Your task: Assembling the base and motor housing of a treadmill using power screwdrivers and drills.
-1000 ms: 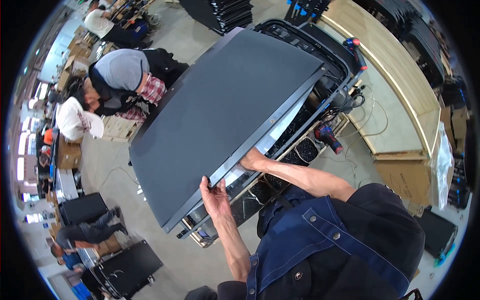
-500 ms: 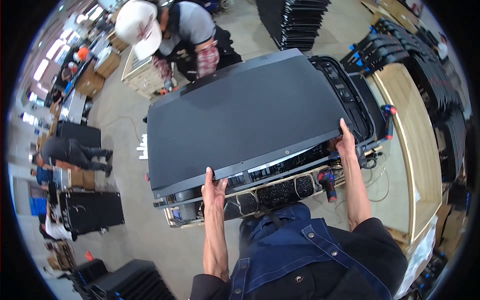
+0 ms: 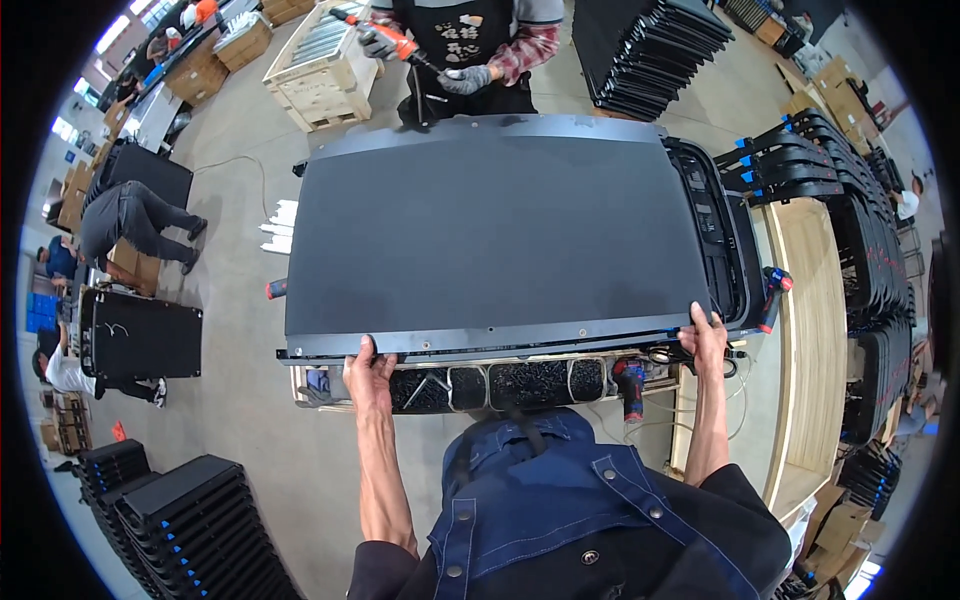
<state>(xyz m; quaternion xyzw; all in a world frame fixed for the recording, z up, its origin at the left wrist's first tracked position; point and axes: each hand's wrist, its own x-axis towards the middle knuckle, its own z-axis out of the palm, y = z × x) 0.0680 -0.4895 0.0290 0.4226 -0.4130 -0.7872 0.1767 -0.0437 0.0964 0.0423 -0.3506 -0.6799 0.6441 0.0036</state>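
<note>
A large black flat panel (image 3: 490, 230) with grey edge strips lies across a black frame (image 3: 735, 240). Along the panel's near edge, toward the left, my left hand (image 3: 370, 378) grips it, thumb on top and fingers at the rim. My right hand (image 3: 704, 338) holds the near right corner the same way. Screw holes show along the near strip. Just below this edge, a wooden rack holds bins of black screws (image 3: 520, 385). A red and black power screwdriver (image 3: 629, 388) hangs beside the bins.
Across the panel a co-worker's gloved hands (image 3: 466, 80) hold a red power screwdriver (image 3: 390, 38). A second power tool (image 3: 773, 297) is by a wooden trough (image 3: 808, 340) on the right. Stacked black parts (image 3: 205, 520) stand lower left, and a wooden crate (image 3: 320, 70) is behind.
The near edge of the panel has come down against the frame, and my hands moved down with it. The co-worker has straightened up and now holds the screwdriver raised.
</note>
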